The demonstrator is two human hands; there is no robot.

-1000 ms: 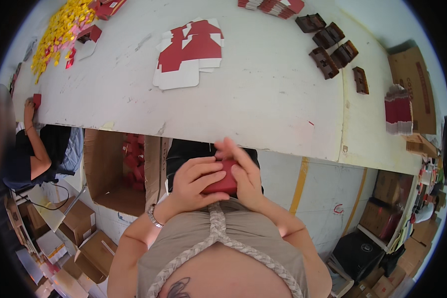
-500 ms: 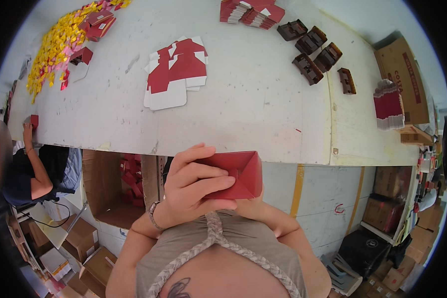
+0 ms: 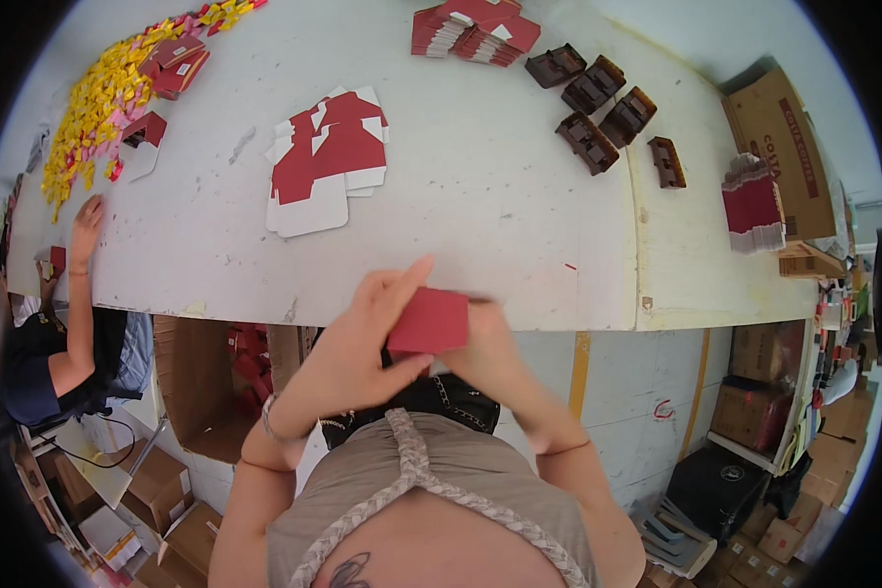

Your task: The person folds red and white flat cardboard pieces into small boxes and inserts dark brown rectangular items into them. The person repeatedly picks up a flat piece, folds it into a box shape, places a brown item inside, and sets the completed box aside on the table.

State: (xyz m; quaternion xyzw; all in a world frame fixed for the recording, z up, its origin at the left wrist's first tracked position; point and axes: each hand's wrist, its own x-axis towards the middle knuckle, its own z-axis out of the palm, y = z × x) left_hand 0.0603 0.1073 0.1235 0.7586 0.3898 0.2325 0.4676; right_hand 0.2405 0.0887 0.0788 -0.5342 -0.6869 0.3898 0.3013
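Close in front of me, at the table's near edge, I hold a small red cardboard box (image 3: 429, 321) between both hands. My left hand (image 3: 358, 343) is wrapped along its left side, thumb below and fingers above. My right hand (image 3: 487, 345) grips the right end, its fingers partly hidden and a little blurred. A smooth red face of the box points up. Beyond it on the table lies a loose stack of flat red and white box blanks (image 3: 328, 162).
Dark brown plastic trays (image 3: 588, 142) stand at the far right, near stacked red folded cartons (image 3: 475, 29). Yellow and pink wrapped pieces (image 3: 98, 118) are heaped far left, where a co-worker's hand (image 3: 86, 220) reaches. Below the table edge, a cardboard carton (image 3: 191, 392) holds red boxes.
The box has been turned: its folded end faced me before, now a plain face does. My hands have shifted on it. The co-worker's arm has reached farther onto the table.
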